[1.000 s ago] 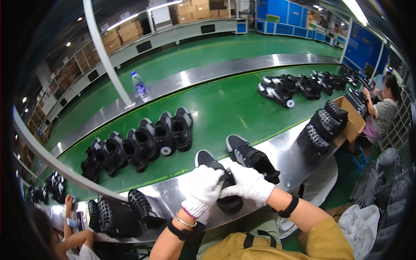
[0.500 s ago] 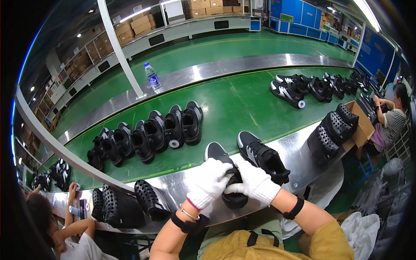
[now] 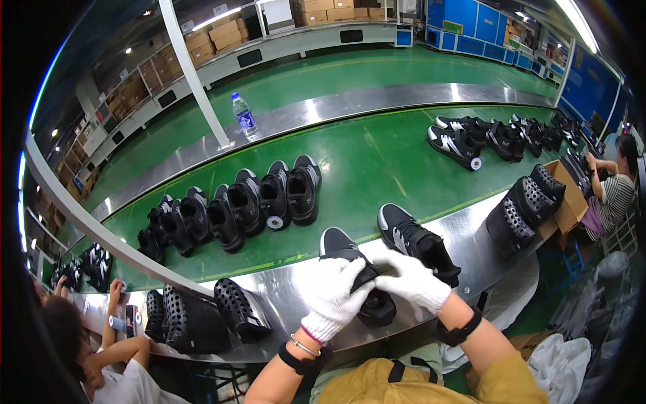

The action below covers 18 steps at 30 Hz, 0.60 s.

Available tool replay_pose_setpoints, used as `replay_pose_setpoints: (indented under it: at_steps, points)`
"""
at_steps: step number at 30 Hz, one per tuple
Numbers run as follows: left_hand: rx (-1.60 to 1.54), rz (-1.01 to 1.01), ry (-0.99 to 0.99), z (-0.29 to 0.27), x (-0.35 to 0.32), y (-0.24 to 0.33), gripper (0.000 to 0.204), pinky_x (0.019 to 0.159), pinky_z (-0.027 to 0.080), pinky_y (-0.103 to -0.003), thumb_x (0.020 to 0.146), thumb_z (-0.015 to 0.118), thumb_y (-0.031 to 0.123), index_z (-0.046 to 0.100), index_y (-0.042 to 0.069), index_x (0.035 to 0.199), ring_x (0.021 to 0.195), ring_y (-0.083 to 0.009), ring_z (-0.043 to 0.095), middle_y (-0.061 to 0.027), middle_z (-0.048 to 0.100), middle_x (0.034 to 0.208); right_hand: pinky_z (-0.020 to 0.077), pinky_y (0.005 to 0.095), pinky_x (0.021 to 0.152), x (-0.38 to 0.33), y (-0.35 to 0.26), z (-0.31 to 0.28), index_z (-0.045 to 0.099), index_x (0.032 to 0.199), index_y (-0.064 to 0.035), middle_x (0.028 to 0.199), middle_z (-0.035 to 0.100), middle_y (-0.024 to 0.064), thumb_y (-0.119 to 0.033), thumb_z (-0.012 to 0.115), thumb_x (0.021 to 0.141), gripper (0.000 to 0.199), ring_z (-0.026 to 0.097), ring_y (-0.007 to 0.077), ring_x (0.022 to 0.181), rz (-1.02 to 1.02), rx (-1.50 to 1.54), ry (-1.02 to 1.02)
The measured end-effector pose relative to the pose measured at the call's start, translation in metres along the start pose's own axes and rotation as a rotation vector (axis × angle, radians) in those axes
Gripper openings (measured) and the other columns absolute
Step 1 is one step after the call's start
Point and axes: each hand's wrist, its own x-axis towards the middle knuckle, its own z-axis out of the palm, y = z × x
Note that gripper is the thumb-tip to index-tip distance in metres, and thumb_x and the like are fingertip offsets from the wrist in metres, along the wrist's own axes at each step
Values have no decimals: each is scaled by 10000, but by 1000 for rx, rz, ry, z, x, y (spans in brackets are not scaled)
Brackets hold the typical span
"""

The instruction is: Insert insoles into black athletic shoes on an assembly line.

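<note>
A black and grey shoe (image 3: 338, 244) points away from me at the bench's near edge. My left hand (image 3: 334, 296), in a white knit glove, grips its left side, thumb near the tongue. My right hand (image 3: 409, 281), gloved alike, closes its fingers on the tongue and collar area from the right; the exact pinch is partly hidden. The shoe's heel (image 3: 378, 310) shows below my hands. A second shoe (image 3: 410, 232), laced with a strap-like upper, stands just right of them, partly on the green belt and touched by neither hand.
A row of black shoes (image 3: 272, 194) stands on the green belt (image 3: 356, 175) to the left, with more shoes (image 3: 457, 145) far right. Black perforated forms (image 3: 237, 306) lie on the metal edge. A bottle (image 3: 245, 118) stands beyond a post (image 3: 192, 74). Co-workers sit on both sides.
My right hand has drawn its fingers out of the shoe's opening and up toward the tongue. My left hand stays on the shoe's left side. The whole view has shifted slightly.
</note>
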Motion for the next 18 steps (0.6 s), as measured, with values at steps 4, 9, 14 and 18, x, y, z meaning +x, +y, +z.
replay_pose_setpoints:
  at_steps: [4, 9, 14, 18]
  points:
    - [38, -51, 56, 19, -16, 4, 409, 786, 492, -425, 708, 773, 81, 690, 75, 1108, 875, -317, 608, -103, 629, 907, 492, 310, 975, 2, 7, 6, 657, 1220, 4, 1165, 683, 115, -142, 634, 940, 316, 642, 185, 1083, -61, 122, 265]
    - [51, -53, 101, 6, -24, 19, 425, 844, 496, -437, 718, 766, 42, 668, 21, 1131, 924, -341, 613, -135, 639, 988, 482, 325, 984, 11, 6, 13, 698, 1168, -28, 1148, 705, 118, -206, 645, 951, 285, 650, 226, 1098, -44, 74, 227]
    - [403, -186, 246, -9, -52, 19, 508, 892, 498, -465, 741, 739, 44, 603, -21, 1226, 962, -383, 616, -183, 647, 1063, 479, 324, 1008, 16, -7, 3, 710, 1151, -47, 1175, 701, 91, -188, 645, 951, 253, 639, 217, 1129, -60, -45, 66]
    - [267, -243, 51, 8, -64, -7, 452, 883, 527, -458, 769, 701, 43, 624, -17, 1211, 991, -416, 640, -234, 655, 1090, 485, 322, 1009, 23, 0, -1, 718, 1145, -79, 1208, 677, 80, -201, 650, 948, 242, 637, 232, 1133, -125, -216, 22]
